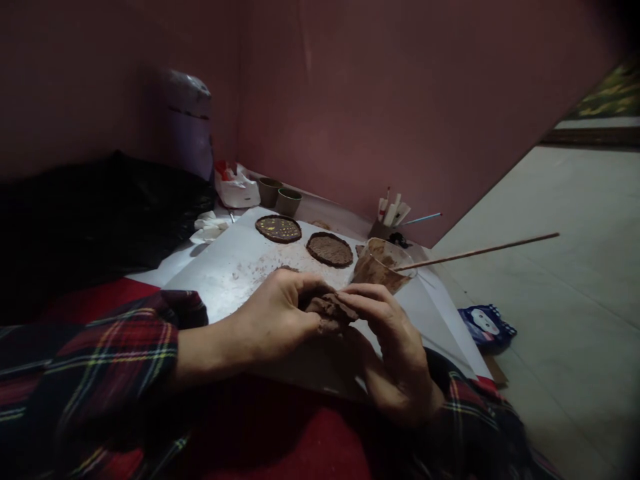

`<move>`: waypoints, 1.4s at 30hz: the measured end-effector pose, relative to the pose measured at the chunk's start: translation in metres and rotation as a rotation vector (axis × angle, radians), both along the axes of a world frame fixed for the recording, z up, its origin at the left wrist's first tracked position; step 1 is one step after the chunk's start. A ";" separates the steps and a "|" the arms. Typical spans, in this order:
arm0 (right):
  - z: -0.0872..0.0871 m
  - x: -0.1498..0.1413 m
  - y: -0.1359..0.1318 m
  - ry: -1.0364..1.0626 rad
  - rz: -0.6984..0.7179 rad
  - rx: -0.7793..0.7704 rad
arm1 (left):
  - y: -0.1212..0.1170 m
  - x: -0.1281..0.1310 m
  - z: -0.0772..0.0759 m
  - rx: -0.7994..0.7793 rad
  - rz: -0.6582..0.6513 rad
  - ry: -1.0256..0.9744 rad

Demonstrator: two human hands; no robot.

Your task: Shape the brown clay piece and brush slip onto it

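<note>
A lump of brown clay [331, 311] with a rough, creased surface is held between both hands above the near part of a white sheet [230, 267]. My left hand [280, 313] grips it from the left, the thumb along its near side. From the right, my right hand [395, 347] presses the lump with its fingertips on top. Beyond the hands, two flat round brown discs with raised rims lie on the sheet. One disc [279, 229] carries yellow specks; the other disc [330, 250] is plain and rough.
A clear cup [377, 263] smeared with brown holds a long thin stick [480, 251] reaching right. Behind stand two small pots [289, 201], a white bag [237, 190] and a holder with sticks [393, 213]. A black plastic bag [115, 213] lies left, a blue packet [486, 327] on the floor right.
</note>
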State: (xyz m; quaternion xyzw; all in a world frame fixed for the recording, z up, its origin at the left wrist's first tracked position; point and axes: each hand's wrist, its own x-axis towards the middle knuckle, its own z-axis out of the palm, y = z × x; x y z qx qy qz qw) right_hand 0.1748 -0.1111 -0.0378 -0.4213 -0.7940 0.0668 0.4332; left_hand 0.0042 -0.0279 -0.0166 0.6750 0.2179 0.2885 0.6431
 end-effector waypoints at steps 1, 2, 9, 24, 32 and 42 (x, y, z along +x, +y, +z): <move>0.000 -0.001 0.000 0.012 -0.008 -0.003 | 0.000 0.000 0.000 0.002 -0.007 0.007; 0.000 -0.002 -0.001 0.022 -0.025 -0.002 | 0.000 0.000 -0.001 -0.004 -0.019 0.015; 0.001 -0.010 -0.002 0.091 -0.214 0.059 | 0.002 -0.002 -0.006 -0.215 -0.136 -0.010; -0.003 -0.008 -0.008 0.193 -0.208 0.015 | 0.000 -0.002 -0.005 -0.368 -0.239 -0.074; -0.004 -0.005 -0.008 0.165 -0.179 -0.006 | -0.001 -0.002 0.003 -0.336 -0.157 0.022; -0.003 -0.006 -0.002 0.151 -0.176 0.018 | 0.002 -0.002 -0.004 -0.210 -0.118 0.017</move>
